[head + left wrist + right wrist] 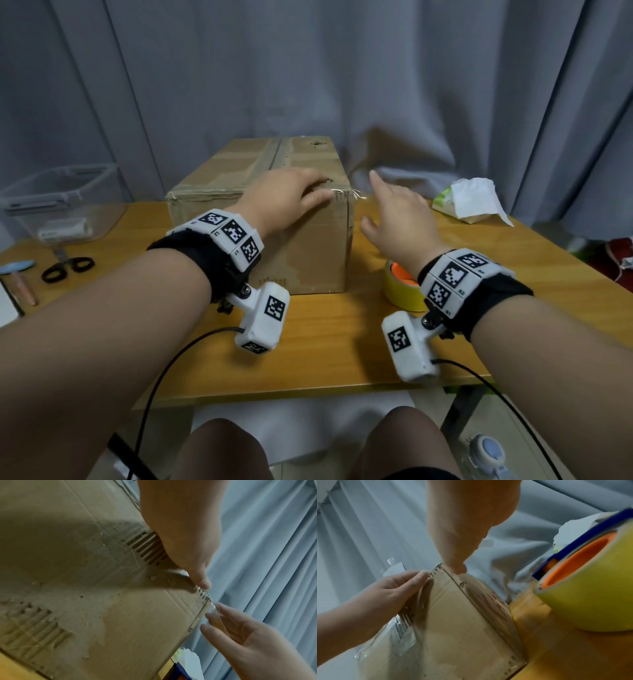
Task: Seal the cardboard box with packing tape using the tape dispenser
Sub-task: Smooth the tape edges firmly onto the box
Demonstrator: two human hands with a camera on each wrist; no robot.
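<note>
Grey curtain behind the counter (325,342); our left hand (281,198) lies flat on the box (308,246), right hand (399,219) open, tape (400,287) nearest our right wrist.

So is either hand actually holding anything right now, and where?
Nothing is gripped. The left hand rests flat on the cardboard box at its near right top corner; the right hand hovers open beside it.

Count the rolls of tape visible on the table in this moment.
1. A yellow tape roll with an orange core stands on the table, right of the cardboard box, under the right hand. Others could be hidden behind the box.
</note>
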